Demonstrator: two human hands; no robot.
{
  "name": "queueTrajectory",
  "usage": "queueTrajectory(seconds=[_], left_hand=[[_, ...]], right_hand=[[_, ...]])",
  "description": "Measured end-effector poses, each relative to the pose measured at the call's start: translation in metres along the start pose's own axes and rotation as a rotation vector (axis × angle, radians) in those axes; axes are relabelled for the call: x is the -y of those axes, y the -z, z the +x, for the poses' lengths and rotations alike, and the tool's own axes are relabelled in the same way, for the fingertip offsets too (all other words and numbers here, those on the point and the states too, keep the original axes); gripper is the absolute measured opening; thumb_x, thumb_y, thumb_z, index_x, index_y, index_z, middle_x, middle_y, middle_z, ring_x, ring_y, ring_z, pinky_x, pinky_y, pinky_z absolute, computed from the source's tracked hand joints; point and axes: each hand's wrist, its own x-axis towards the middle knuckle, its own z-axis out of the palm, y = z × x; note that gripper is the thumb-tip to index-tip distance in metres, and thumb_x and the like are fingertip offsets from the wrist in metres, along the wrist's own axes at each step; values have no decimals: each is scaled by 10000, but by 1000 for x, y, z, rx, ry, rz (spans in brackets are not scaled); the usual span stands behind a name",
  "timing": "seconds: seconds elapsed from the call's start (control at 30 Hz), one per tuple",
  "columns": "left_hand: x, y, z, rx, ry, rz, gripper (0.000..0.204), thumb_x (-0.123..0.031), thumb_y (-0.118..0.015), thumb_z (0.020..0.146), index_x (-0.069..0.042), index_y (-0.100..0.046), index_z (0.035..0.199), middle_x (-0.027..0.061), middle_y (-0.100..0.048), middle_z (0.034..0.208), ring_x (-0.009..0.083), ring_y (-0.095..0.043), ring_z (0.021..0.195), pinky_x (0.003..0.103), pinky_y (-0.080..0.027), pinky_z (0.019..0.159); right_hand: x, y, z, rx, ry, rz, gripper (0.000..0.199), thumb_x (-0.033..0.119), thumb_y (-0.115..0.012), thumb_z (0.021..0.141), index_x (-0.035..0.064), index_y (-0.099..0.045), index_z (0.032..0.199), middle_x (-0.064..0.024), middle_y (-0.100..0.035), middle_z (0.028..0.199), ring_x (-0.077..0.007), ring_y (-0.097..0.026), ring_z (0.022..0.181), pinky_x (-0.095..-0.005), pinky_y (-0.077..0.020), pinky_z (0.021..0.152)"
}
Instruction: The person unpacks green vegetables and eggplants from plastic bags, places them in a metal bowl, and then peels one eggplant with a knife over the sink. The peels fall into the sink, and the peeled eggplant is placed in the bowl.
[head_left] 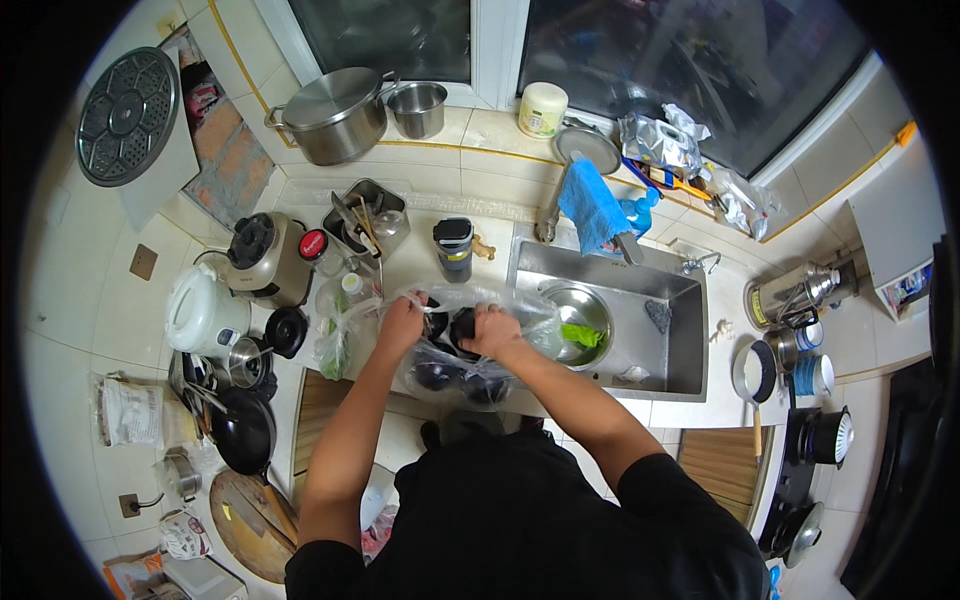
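A clear plastic bag (535, 318) lies at the counter's front edge, left of the sink. Its rim is pinched in my left hand (403, 322), whose fingers are closed. Dark, glossy rounded things (434, 374) that look like eggplants show through the film. My right hand (493, 331) is closed over another dark eggplant-like thing (463, 328) at the bag's mouth; part of it is hidden under the fingers. Just beyond the hands stands a dark lidded tumbler (454, 250), with a piece of ginger (484, 246) beside it.
On the right, a steel sink (665, 350) holds a metal bowl (607, 301) with something bright green inside. A blue cloth (592, 205) hangs over the faucet. To the left are a bag of greens (332, 335), a red-lidded jar (315, 246), a blender base (268, 258) and a black wok (243, 430).
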Motion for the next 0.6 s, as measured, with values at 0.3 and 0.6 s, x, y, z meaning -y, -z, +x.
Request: queueTrajectory(seconds=[0.3,0.6], left_hand=[[-6,-7,-18,240,-8,656,638,-396,-748,791,-88,-577,1323,211,-643,1203,420,-605,1146,516,-500,953],[13,-21,17,406,37,743,813,-483,-832,638,-160,-577,1338,121,-607,1325,300,-544,1271,428,-457,1065]], right_hand=[[-21,-32,30,179,4,318,949,542,-826,632,20,-540,1370,-230,-640,1299,-371,-630,1167,-396,-518,986],[-47,-77,18,-212,11,639,981,378,-900,639,9,-450,1429,-221,-703,1151,-338,-678,1080,-393,-522,963]])
